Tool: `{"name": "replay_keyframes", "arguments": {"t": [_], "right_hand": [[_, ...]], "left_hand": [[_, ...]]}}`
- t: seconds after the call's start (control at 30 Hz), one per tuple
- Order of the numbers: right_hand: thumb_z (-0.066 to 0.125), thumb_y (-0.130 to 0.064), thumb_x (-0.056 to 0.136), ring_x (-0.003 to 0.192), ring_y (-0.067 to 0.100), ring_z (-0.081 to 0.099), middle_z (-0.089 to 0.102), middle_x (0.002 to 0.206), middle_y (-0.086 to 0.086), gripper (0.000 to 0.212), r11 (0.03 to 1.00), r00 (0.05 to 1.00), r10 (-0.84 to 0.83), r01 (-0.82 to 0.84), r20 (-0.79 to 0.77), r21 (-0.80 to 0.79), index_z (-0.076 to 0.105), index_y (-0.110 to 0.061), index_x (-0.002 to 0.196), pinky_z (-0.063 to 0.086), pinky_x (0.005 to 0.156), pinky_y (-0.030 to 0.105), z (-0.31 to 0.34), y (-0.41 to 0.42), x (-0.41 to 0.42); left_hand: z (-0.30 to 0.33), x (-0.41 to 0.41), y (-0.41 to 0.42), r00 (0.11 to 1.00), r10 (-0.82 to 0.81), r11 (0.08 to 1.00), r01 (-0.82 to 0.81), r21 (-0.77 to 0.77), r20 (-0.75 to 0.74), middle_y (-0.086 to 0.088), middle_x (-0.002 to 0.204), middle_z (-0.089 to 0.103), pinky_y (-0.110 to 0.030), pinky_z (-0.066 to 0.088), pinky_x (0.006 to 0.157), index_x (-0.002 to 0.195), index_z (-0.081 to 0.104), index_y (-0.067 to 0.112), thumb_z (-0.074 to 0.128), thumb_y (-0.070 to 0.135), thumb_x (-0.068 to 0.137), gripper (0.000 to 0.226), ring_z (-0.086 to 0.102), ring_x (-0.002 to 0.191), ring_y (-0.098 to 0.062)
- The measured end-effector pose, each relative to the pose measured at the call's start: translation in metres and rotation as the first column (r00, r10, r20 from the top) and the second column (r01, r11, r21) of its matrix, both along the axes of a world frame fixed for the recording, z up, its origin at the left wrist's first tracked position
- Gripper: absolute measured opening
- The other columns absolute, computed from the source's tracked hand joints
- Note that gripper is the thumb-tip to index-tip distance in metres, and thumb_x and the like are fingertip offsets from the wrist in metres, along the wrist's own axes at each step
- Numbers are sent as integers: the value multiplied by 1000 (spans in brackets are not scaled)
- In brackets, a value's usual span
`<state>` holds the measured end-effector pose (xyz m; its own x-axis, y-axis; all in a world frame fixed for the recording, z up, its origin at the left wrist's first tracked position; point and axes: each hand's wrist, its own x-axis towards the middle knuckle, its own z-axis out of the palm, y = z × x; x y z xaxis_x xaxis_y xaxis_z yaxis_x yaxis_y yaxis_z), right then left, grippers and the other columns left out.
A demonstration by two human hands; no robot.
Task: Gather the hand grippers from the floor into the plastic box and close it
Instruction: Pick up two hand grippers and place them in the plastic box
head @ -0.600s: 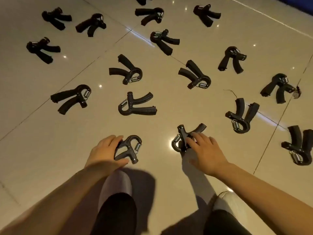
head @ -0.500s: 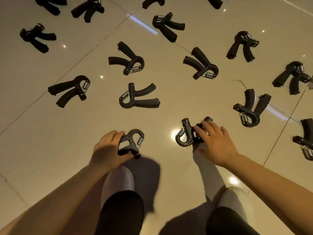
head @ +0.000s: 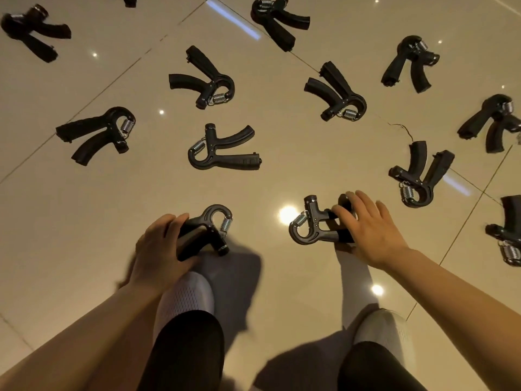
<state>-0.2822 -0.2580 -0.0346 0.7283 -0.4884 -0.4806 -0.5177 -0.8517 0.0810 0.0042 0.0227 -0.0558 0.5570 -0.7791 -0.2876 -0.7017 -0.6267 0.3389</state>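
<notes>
vs the earlier frames: we've leaned in, so the view has slid forward and the far rows of grippers have left the top edge. our left hand (head: 158, 249) has gone from reaching to a full wrap, and its gripper looks tilted up off the tile. our right hand (head: 372, 230) has closed further over its gripper.

left hand: fingers and thumb curled round the handles of a black plastic hand gripper with a steel spring (head: 210, 230); the loop and spring stick out past the fingers, up and to the right. handles are squeezed close together.

right hand: fingers (head: 342, 211) draped over the handles of a second black-and-grey hand gripper (head: 313, 225), the thumb under the lower handle. loop and spring point left, clear of the fingers. we can't tell whether it's off the floor.

the rest of the black spring hand grippers lie loose on the glossy beige tiled floor (head: 84, 207), spread ahead of both hands, nearest one (head: 222, 150) just beyond the left hand, another (head: 420, 176) to the right of the right hand.

white mesh shoes (head: 186, 297) and black trouser legs sit under the arms.
</notes>
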Motion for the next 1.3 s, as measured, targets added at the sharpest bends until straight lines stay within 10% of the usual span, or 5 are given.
{"name": "replay_keyframes", "arguments": {"t": [0.27, 0.6, 1.13, 1.3], "right_hand": [[85, -33, 49, 103, 38, 55, 55, 117, 19, 87, 989, 988, 146, -146, 51, 1, 40, -18, 122, 47, 88, 48, 10, -1, -10], [74, -39, 51, 100, 35, 55, 58, 109, 15, 77, 980, 947, 195, -201, 256, 0, 55, -8, 120, 46, 90, 45, 38, 22, 0], [84, -37, 52, 107, 34, 59, 61, 120, 13, 83, 984, 964, 140, -160, 226, 72, 54, -9, 124, 47, 91, 44, 7, 23, -38], [52, -72, 63, 78, 14, 60, 65, 95, -8, 75, 891, 968, -149, 44, 201, 452, 50, -26, 122, 49, 73, 30, 45, 21, -24]], "left_hand": [[2, 2, 1, 994, 53, 993, -62, -96, -95, -11, 123, 49, -41, 38, 97, 127, 51, 14, 55, 49, 59, 77, 45, 114, -31], [29, -28, -52, 983, -183, 959, 174, -225, -19, -16, 123, 52, -39, 41, 96, 126, 55, 7, 85, 18, 59, 75, 48, 115, -33], [12, -24, -35, 931, -336, 942, 331, -62, -141, -12, 137, 43, -38, 42, 95, 138, 44, 18, 78, 32, 59, 86, 43, 125, -30], [38, -37, -39, 924, -299, 943, 248, -222, -237, 7, 126, 54, -21, 46, 82, 131, 49, 23, 59, 51, 65, 73, 56, 103, -8]]}}
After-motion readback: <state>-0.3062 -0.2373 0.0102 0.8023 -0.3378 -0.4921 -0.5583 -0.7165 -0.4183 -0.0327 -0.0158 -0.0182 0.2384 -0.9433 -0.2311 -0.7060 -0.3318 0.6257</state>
